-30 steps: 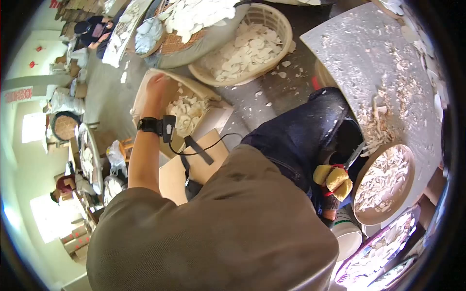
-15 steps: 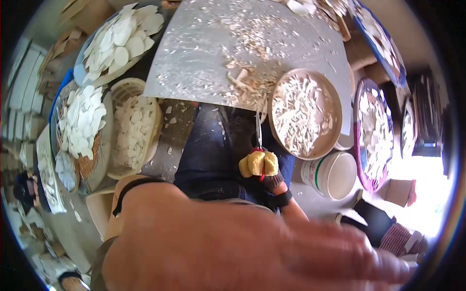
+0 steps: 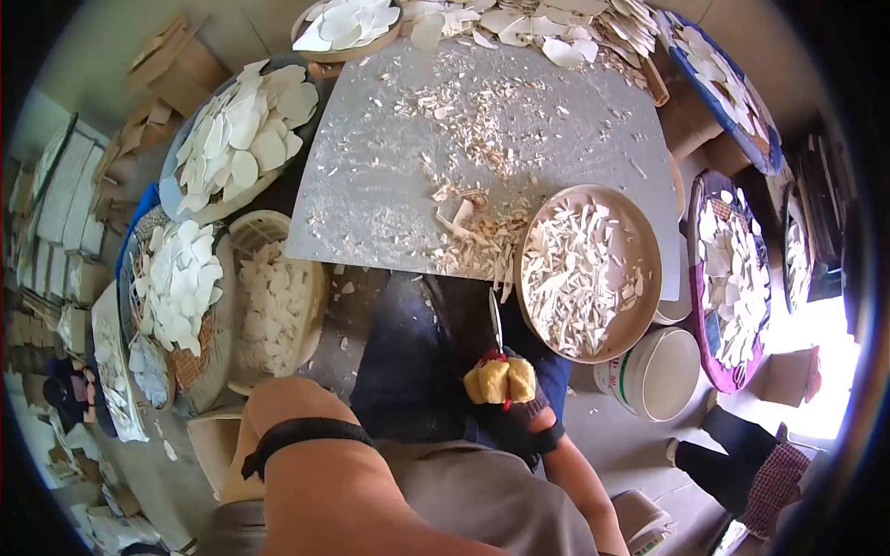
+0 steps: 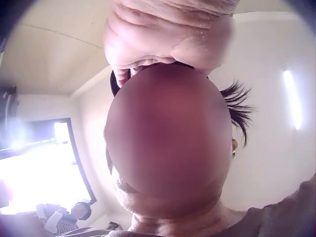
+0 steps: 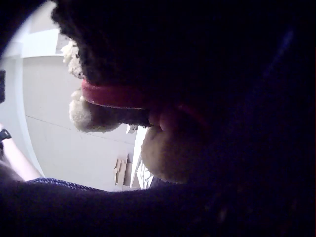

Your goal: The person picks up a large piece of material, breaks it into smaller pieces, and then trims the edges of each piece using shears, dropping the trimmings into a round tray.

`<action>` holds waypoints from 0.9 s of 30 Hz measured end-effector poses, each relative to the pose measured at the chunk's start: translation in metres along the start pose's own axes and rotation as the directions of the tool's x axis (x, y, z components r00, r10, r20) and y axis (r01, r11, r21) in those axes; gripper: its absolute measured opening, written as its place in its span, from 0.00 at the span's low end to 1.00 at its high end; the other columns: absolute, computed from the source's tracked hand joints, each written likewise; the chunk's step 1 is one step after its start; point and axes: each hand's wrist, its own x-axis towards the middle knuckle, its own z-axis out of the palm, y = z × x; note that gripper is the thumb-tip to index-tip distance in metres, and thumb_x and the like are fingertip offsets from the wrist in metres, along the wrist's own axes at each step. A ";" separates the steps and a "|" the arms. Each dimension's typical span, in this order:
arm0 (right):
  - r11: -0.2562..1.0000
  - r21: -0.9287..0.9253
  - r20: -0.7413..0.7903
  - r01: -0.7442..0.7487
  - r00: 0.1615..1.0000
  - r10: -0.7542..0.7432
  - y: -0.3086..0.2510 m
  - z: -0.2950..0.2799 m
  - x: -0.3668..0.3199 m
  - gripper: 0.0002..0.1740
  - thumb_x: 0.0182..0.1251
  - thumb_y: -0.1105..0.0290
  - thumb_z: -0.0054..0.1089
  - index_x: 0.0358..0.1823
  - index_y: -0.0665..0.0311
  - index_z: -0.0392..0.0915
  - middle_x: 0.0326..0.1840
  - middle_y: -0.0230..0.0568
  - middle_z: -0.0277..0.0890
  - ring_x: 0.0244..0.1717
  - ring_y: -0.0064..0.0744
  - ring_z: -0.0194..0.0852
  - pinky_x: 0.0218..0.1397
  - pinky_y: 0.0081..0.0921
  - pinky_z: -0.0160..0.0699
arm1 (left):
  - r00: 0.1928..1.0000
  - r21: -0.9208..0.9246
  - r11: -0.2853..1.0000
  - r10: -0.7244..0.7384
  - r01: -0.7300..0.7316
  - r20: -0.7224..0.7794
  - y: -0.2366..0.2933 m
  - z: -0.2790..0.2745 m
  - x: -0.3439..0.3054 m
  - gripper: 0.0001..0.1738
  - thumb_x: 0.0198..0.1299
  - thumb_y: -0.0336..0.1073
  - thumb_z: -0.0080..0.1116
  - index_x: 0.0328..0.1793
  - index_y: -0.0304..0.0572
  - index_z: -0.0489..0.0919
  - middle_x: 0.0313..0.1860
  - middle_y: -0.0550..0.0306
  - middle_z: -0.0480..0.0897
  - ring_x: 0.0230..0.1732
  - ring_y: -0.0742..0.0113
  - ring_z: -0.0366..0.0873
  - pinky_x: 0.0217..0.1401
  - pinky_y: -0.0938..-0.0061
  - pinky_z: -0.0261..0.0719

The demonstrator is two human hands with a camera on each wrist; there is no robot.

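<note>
Left hand up at head, finger curl unclear; right hand, over lap, grips red-handled blade.

Finger covers are yellow, tool handle red, tabletop grey, round tray tan.

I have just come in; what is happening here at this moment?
A seated person holds a red-handled metal tool, probably scissors, in the gloved right hand, its tip pointing toward the grey table. The left hand is raised at the head, away from the work. Pale scraps lie across the table, and a round tray of white strips sits at its near right corner. More pale pieces lie in a cream basket to the left.
</note>
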 end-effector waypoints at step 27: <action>0.968 -0.203 -0.101 0.150 0.980 -0.173 -0.078 0.070 -0.056 0.12 0.69 0.75 0.44 0.49 0.69 0.73 0.49 0.38 0.71 0.51 0.27 0.69 0.58 0.22 0.69 | 0.996 0.185 0.982 -0.023 0.038 -0.086 0.010 -0.034 0.021 0.10 0.64 0.26 0.47 0.49 0.33 0.77 0.34 0.48 0.82 0.39 0.59 0.81 0.47 0.68 0.76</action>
